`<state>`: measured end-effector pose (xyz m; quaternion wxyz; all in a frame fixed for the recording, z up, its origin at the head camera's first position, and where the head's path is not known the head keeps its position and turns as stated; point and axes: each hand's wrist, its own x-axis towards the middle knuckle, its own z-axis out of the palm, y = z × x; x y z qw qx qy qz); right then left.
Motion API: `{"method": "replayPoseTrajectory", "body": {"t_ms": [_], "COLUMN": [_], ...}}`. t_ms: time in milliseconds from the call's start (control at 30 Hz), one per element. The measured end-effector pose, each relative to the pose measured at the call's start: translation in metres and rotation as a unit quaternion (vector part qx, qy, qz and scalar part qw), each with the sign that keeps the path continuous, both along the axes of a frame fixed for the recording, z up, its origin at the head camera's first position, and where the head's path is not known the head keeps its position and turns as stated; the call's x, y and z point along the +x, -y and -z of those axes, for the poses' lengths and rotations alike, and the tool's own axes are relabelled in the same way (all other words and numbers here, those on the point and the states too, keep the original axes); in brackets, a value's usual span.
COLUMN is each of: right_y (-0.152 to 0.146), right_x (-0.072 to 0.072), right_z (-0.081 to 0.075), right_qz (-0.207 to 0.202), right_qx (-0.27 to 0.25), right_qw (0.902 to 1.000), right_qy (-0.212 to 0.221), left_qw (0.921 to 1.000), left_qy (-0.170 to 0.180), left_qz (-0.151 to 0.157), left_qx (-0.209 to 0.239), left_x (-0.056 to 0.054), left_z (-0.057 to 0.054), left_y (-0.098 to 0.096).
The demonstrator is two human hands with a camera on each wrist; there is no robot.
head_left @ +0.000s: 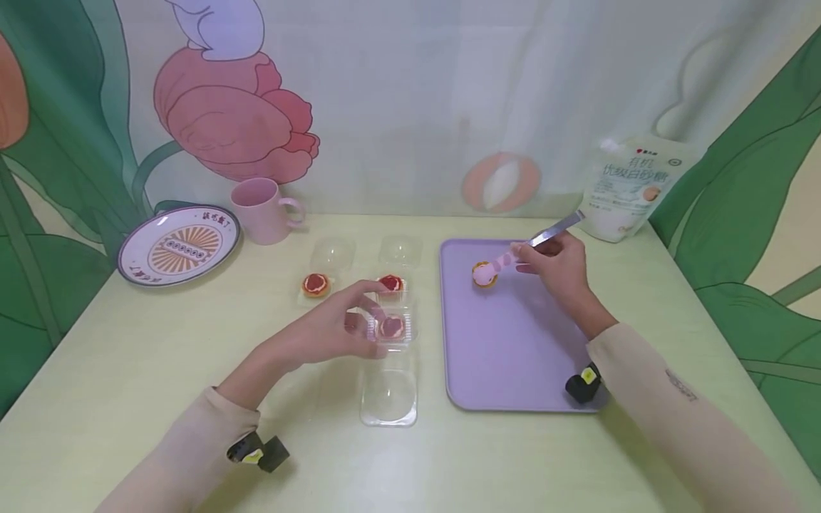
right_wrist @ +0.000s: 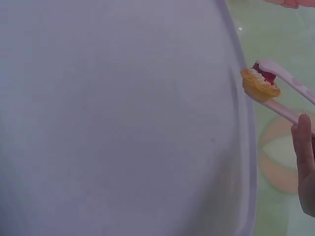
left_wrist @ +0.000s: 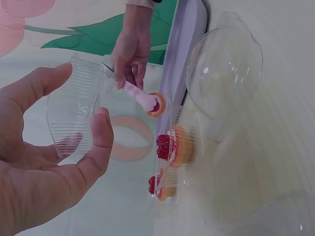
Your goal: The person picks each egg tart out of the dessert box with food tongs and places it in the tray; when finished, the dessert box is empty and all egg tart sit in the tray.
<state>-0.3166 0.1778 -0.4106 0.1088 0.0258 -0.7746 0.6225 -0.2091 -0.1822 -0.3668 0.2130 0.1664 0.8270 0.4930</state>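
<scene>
My left hand (head_left: 323, 324) holds a small clear plastic box (left_wrist: 74, 110) with ridged sides between thumb and fingers; it looks empty in the left wrist view. Below it, a red-topped tart (left_wrist: 182, 147) sits in an open clear box whose domed lid (head_left: 388, 395) lies toward me. Just behind stands another boxed tart (head_left: 390, 283). To the left is a third boxed tart (head_left: 316, 286). My right hand (head_left: 563, 267) grips tongs (head_left: 553, 229) with pink ends, which pinch a tart (right_wrist: 260, 89) over the far part of the purple tray (head_left: 507, 356).
Two clear domed lids (head_left: 333, 253) stand open behind the boxed tarts. A pink mug (head_left: 259, 214) and a round plate (head_left: 144, 249) are at the back left. A white pouch (head_left: 631, 189) stands at the back right, before a printed curtain (head_left: 398, 107).
</scene>
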Motion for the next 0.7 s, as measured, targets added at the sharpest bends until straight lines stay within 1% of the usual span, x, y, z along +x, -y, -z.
{"method": "replayPoseTrajectory", "body": {"t_ms": [200, 400, 500, 700], "right_y": [0.0012, 0.0026, 0.0031, 0.005], "right_x": [-0.0078, -0.0087, -0.0086, -0.0093], "right_z": [0.0021, -0.0009, -0.0015, -0.0025], "right_qz": [0.013, 0.011, 0.008, -0.007], "right_qx": [0.023, 0.057, 0.049, 0.004], "right_qw": [0.9988, 0.9971, 0.9971, 0.9967], "right_qy": [0.042, 0.049, 0.058, 0.081], "left_qw": [1.0, 0.9999, 0.9999, 0.9998], "left_qy": [0.006, 0.009, 0.01, 0.014], "left_qz": [0.002, 0.001, 0.003, 0.006], "left_qx": [0.0, 0.005, 0.007, 0.012], "left_x": [0.0007, 0.0005, 0.0004, 0.0005], "left_z": [0.0008, 0.0015, 0.0018, 0.003], "left_y": [-0.0009, -0.0007, -0.0004, -0.0008]}}
